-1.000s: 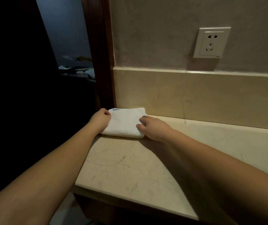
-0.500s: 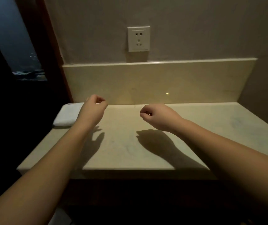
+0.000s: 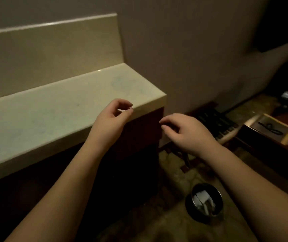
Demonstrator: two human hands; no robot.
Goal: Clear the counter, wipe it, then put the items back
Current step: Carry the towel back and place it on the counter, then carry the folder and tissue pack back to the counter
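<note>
The pale marble counter (image 3: 56,109) fills the left of the view, with damp smears on its top. My left hand (image 3: 112,117) hovers over its front right corner, fingers loosely curled and holding nothing. To the right, past the counter's end, my right hand (image 3: 186,131) hangs in the air above the floor, fingers also loosely curled and holding nothing. The white towel is out of view.
A black round bin (image 3: 203,203) with white paper in it stands on the patterned floor at the lower right. At the far right a wooden tray (image 3: 270,130) holds a dark cord beside a keyboard-like object (image 3: 218,123). A marble backsplash (image 3: 52,55) and wall rise behind the counter.
Both hands let go of the folded towel at the counter's left end. My view and both hands have swung right to the counter's right end, so the towel and socket have left the view.
</note>
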